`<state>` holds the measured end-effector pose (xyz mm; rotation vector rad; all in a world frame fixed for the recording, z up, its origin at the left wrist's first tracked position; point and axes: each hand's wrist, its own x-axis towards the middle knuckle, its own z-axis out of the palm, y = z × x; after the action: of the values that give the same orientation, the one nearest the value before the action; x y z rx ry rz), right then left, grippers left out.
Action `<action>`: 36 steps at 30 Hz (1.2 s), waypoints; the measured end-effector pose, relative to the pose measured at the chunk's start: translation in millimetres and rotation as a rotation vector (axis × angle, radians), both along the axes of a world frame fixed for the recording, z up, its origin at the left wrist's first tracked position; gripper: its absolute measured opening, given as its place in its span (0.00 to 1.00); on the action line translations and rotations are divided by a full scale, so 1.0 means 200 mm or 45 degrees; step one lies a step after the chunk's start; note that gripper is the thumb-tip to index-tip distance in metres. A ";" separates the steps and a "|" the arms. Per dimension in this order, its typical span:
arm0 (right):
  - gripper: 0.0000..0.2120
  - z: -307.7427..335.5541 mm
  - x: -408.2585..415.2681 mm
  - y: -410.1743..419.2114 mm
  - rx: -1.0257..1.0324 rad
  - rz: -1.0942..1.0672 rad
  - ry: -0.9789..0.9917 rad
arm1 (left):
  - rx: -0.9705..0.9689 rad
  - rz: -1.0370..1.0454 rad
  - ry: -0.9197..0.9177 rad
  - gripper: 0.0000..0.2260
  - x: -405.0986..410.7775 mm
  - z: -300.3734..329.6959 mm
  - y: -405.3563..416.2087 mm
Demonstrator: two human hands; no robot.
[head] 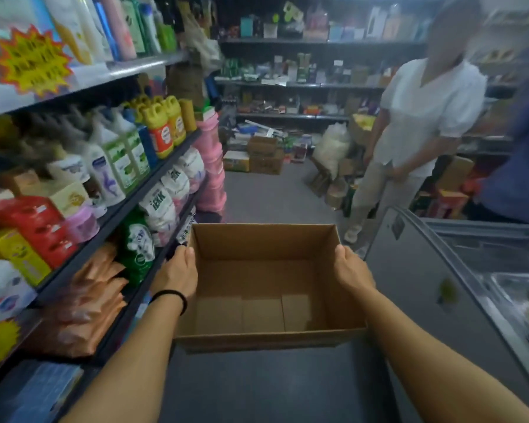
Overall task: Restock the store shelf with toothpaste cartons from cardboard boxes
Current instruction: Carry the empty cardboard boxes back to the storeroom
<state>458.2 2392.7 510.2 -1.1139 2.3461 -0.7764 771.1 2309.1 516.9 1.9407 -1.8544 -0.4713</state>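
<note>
- Two hands carry one open box (266,288) out in front at about waist level: the left hand (177,271) grips its left wall, the right hand (350,271) its right wall, thumbs hooked over the rim and the fingers hidden on the outside. A hold on opposite walls keeps the box level and its mouth up.
- Nothing lies in the box; only the bare bottom flaps show. No toothpaste carton can be picked out anywhere, so this box looks emptied, and I judge it is being carried off, not brought to be unpacked.
- The shelf (153,175) runs along the left, packed with bottles, bags and small cartons. The box is held just beside its lower tiers, clear of the goods.
- More boxes (264,154) sit stacked on the floor at the far end of the aisle, a likely place to drop this one or fetch a full one.
- A freezer (425,270) stands close on the right and a person (416,123) stands ahead right, so the aisle is narrow; holding the box central suits the gap.
</note>
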 end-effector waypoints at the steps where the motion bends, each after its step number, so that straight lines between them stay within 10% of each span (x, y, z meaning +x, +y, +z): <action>1: 0.24 0.01 -0.06 -0.07 -0.001 -0.013 0.004 | 0.004 -0.007 -0.002 0.18 -0.06 0.02 -0.10; 36: 0.25 0.02 -1.85 -4.50 -0.050 -0.199 0.013 | 0.039 -0.215 0.006 0.20 -1.95 -0.02 -4.71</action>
<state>87.8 1492.0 514.5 -0.9608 2.4587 -0.8764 381.8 1368.0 512.7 1.8084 -2.0292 -0.5584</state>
